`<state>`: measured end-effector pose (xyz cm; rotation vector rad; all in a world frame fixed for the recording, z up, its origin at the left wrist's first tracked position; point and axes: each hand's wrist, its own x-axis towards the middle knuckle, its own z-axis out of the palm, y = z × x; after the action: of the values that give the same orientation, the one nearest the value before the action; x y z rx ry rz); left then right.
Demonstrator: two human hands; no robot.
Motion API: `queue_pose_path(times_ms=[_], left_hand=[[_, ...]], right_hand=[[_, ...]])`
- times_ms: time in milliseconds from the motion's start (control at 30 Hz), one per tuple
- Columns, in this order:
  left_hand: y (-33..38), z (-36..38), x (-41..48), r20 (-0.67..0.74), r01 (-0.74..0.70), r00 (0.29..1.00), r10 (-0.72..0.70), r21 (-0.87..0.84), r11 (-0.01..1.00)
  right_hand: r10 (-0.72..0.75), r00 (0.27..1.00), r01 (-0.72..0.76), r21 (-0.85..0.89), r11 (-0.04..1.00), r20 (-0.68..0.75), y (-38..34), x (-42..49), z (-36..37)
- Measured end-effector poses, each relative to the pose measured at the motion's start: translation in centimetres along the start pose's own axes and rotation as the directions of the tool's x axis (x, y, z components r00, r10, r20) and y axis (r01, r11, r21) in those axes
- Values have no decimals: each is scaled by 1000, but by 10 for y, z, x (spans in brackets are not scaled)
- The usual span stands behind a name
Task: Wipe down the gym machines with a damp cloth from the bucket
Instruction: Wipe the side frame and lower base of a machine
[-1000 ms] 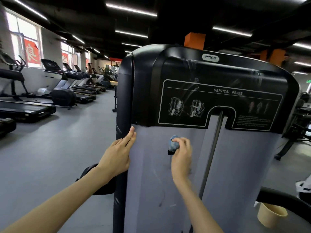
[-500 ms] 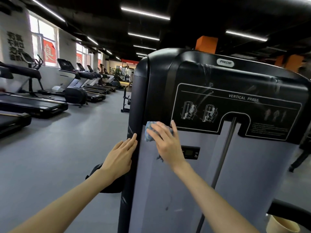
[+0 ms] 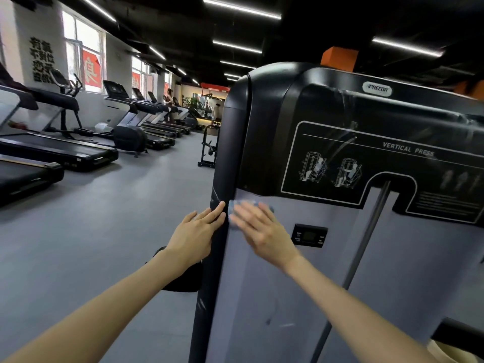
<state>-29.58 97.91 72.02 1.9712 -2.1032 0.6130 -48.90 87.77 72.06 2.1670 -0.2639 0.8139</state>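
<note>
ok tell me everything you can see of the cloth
The cloth is small, pale blue and soft-looking, bunched and motion-blurred. Most of it is hidden under the flat fingers of the right hand, which presses it against the top left corner of the machine's grey panel. It lies just below the black top cover and beside the black side column. Only its upper edges show. Whether it is damp cannot be told.
</note>
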Motion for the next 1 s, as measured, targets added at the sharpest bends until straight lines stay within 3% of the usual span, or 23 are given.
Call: queue_pose_path(times_ms=[67,133,200,233,300,400,533,600,700,767,900,967,1000], left_hand=[[0,-2,0,17,4,1000,-4,-3,1000],[1,-5,0,29,5,1000,-5,-9,1000],[4,-5,0,25,15,1000,-14,-32,999],[5,-4,0,26,22,999,-20,-52,998],[7,-3,-1,32,32,999,-30,-88,996],[9,-5,-2,23,41,999,-39,-113,993],[15,-10,-1,46,44,998,-40,-94,995],[17,-13,-1,69,44,997,-39,-73,996],[19,-16,0,82,53,996,-47,-71,996],[22,-16,0,81,61,995,-55,-74,995],[22,-17,-1,96,67,993,-62,-57,996],[21,-18,-1,101,62,993,-58,-39,997],[22,-18,-1,104,62,993,-58,-34,998]], right_hand=[[-167,978,162,49,986,125,-15,-30,10],[-323,906,316,71,946,275,-20,-46,10],[-360,900,348,94,933,246,-9,-36,0],[-306,934,293,98,951,183,0,-26,-8],[-64,998,62,133,989,16,20,-10,-23],[206,978,-189,251,949,-40,18,-18,-31],[64,992,-96,333,938,106,-5,-56,-25],[52,997,-63,234,970,54,10,-49,-30],[383,920,-359,209,910,-87,27,-29,-31],[445,892,-420,224,880,-78,18,-32,-26],[130,989,-140,135,981,76,25,-64,-34],[305,952,-300,144,943,-11,41,-64,-42],[460,886,-445,171,879,-62,45,-63,-45]])
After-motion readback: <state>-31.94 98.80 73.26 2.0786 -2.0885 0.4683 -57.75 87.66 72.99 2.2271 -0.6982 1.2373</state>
